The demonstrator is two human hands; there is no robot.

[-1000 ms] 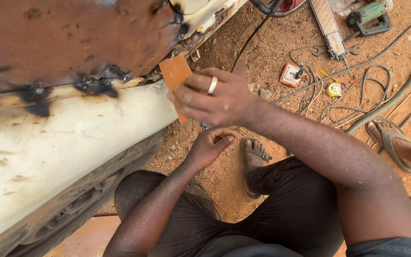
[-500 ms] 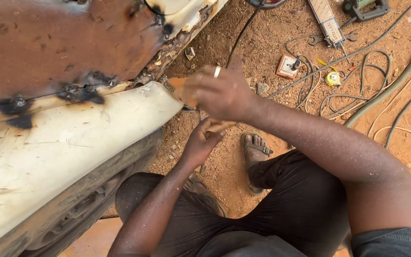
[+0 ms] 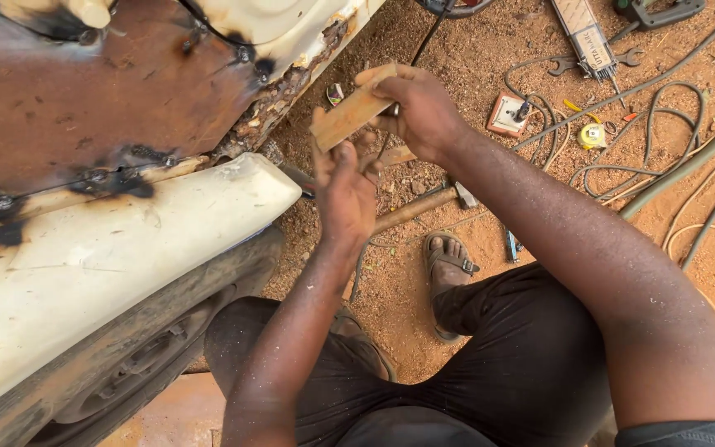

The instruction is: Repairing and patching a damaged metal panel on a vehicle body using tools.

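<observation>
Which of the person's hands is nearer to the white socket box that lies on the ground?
The right hand. It holds the rusty flat piece just left of the socket box. The left hand is lower and further left, at the piece's other end.

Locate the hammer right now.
In the head view the hammer lies on the red dirt ground at centre, just below both hands, above the sandalled foot.
</observation>
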